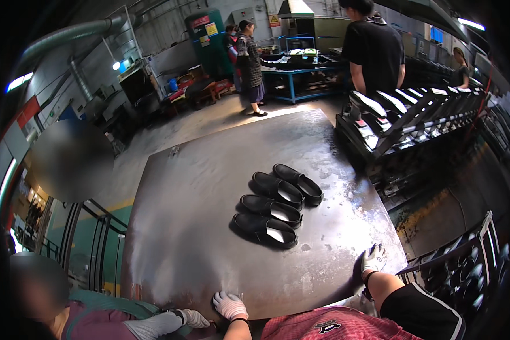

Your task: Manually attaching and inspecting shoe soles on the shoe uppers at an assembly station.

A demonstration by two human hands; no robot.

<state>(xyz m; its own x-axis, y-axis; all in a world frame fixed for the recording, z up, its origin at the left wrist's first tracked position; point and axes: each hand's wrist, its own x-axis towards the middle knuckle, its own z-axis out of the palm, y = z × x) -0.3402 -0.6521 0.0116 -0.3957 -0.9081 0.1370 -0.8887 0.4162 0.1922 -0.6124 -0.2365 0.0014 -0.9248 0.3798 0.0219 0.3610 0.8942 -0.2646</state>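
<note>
My left hand, in a white striped glove, rests on the near edge of a large metal table with nothing in it. At the table's right corner my right hand, also gloved, lies with its fingers extended on the surface, holding nothing. Several black slip-on shoes stand side by side near the middle of the table, apart from both hands. The nearest shoe and the farthest shoe both point toward the far left. Pale insoles show inside some of them.
A co-worker's gloved hand is just left of my left hand. A rack carrying shoe-shaped pieces stands beyond the right edge. Another shoe rack is at lower right. People stand near a blue-framed workbench at the back.
</note>
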